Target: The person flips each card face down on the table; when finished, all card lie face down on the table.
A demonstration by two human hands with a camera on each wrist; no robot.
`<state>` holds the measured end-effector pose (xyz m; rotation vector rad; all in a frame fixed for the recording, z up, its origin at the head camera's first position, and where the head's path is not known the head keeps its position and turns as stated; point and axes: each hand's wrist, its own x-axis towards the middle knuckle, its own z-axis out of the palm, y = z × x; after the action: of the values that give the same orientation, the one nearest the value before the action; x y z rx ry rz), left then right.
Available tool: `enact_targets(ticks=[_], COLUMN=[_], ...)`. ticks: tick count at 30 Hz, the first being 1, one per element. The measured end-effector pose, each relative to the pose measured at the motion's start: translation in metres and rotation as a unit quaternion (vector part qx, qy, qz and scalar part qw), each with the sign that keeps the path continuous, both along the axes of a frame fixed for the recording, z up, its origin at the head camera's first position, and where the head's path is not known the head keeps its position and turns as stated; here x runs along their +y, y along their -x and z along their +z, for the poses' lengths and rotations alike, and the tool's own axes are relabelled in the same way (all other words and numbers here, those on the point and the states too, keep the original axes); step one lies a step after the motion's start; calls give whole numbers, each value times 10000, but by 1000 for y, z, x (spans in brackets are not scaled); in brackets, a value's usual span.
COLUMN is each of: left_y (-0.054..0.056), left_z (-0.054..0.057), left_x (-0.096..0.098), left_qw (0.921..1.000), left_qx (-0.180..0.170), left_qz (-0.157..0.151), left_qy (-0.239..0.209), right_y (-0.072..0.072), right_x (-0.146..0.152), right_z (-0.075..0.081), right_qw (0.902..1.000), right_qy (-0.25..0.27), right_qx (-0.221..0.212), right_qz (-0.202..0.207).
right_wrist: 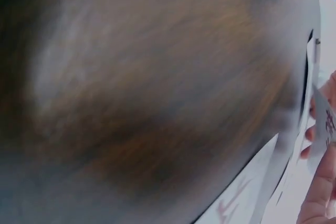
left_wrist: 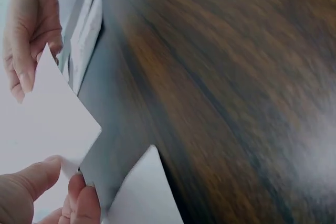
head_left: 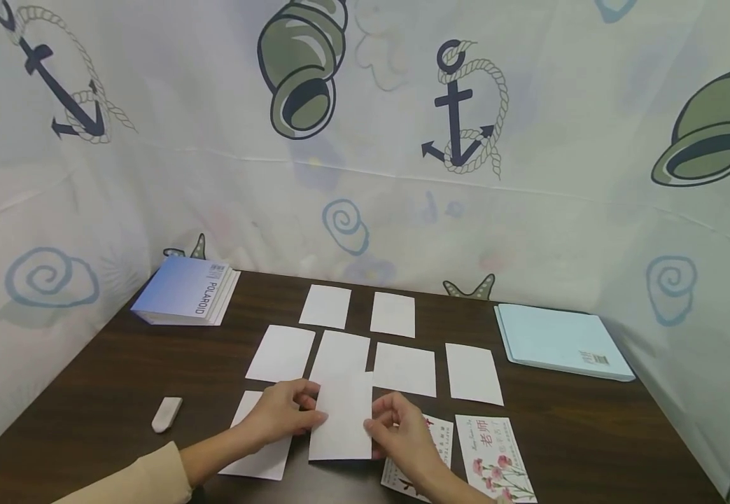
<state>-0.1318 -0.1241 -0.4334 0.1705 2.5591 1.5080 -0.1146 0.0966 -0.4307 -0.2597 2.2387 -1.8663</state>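
Observation:
A white card (head_left: 341, 418) is held up off the table, its blank face showing in the head view. My left hand (head_left: 283, 411) pinches it at the left edge between thumb and fingers. At the right edge my right hand (head_left: 405, 435) pinches the same card. The left wrist view shows both hands on the card (left_wrist: 58, 116), with the left thumb on top. In the right wrist view, reddish print shows on the card's other side (right_wrist: 326, 124). Partly under the right forearm lies a printed card (head_left: 440, 437); beside it another shows pink flowers (head_left: 493, 458).
Several blank white cards, such as one (head_left: 405, 367) beyond my hands, lie spread on the dark table (head_left: 87, 392). A blue binder-like block marked POLAROID (head_left: 182, 290) stands back left. A pale blue folder (head_left: 563, 343) lies right. A small white object (head_left: 166, 414) sits left.

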Motion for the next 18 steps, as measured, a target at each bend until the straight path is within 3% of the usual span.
enact_targets(ticks=[7,18], left_y=[0,-1], left_z=[-6,-7], left_x=[0,4], left_qw=[9902,9751], left_qx=[906,1375], left_qz=[-162,-618], left_qy=[1055,1628], right_y=[5,7], right_x=[6,5], right_z=[-9,-15], right_qw=[9976,9914], right_qy=[-488,-927], right_qx=[-287,-341], right_qz=[393,857])
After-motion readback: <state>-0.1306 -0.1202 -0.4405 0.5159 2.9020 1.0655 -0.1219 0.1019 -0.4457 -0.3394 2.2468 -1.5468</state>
